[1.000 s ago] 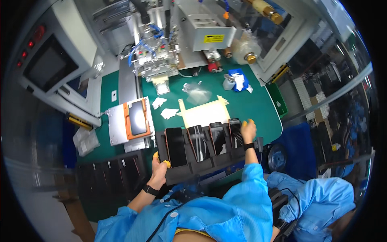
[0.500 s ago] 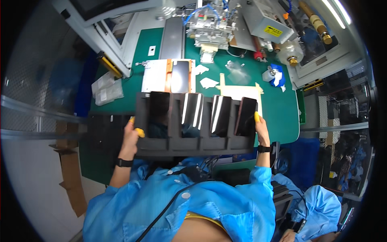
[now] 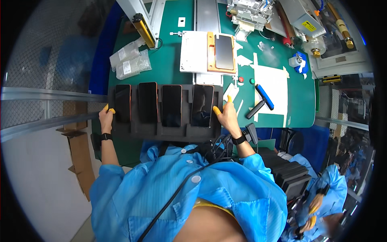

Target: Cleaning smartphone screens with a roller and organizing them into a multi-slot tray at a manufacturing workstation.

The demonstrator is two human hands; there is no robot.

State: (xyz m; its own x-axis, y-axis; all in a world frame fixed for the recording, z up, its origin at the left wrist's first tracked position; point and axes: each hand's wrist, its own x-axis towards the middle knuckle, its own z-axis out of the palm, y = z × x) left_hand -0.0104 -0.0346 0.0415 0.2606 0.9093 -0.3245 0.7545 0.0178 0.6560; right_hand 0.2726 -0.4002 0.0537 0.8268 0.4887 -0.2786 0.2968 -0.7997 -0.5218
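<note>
A black foam tray [image 3: 173,135] lies level at the left front of the bench, held by its two ends. Several dark-screened phones stand side by side in its slots, from a leftmost phone [image 3: 123,104] to a rightmost phone [image 3: 202,105]. My left hand [image 3: 106,120] is closed on the tray's left end, yellow finger cots on its fingertips. At the right end, my right hand [image 3: 228,116] grips the edge, also with yellow cots on thumb and forefinger. What lies beneath the tray is hidden.
Behind the tray, an orange-framed fixture [image 3: 210,52] holds another phone [image 3: 224,52]. To the right, a blue roller [image 3: 264,97] lies on a taped white sheet [image 3: 278,80]. Plastic bags [image 3: 133,64] lie back left. A co-worker's gloved-fingertip hands [image 3: 315,203] show lower right.
The tray, in both my hands, has moved left across the bench and now sits lower and flatter. The roller and two small buttons have come into sight. The view has shifted too.
</note>
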